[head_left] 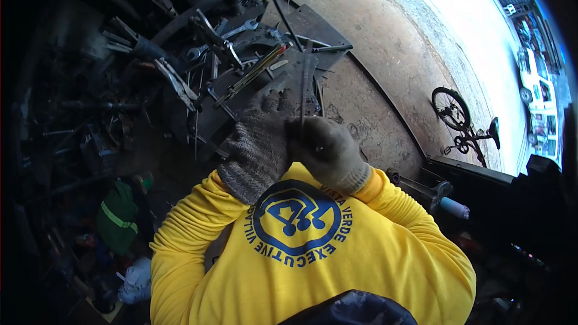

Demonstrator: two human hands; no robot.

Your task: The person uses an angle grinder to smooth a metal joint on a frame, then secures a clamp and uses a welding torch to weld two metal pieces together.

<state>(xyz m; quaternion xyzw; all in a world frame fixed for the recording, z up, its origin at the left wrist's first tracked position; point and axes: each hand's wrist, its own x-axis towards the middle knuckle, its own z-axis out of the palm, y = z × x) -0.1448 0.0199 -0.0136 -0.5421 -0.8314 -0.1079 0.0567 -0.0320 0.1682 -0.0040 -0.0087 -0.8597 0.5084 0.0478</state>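
Note:
My right hand (328, 151), in a worn grey-brown knit glove, is closed around the lower end of a thin dark metal rod (305, 78). The rod stands away from me over the bench edge, its upper part a little blurred. Right beside it is my left hand (257, 150), in a grey knit glove, its fingers loosely bent and somewhat apart, with nothing visible in them. The two gloves meet or overlap near the rod's lower end; whether the left one touches the rod is hidden. Ahead lies a dark workbench (265, 87) with a bundle of thin rods (256, 73) on it.
A wrench (241, 29), pliers (218, 42) and other hand tools crowd the bench's left side. A flat metal plate (310, 24) lies at its far end. A bicycle (463, 117) is on the floor at right, a white vehicle (542, 99) outside. A green bag (117, 219) sits lower left.

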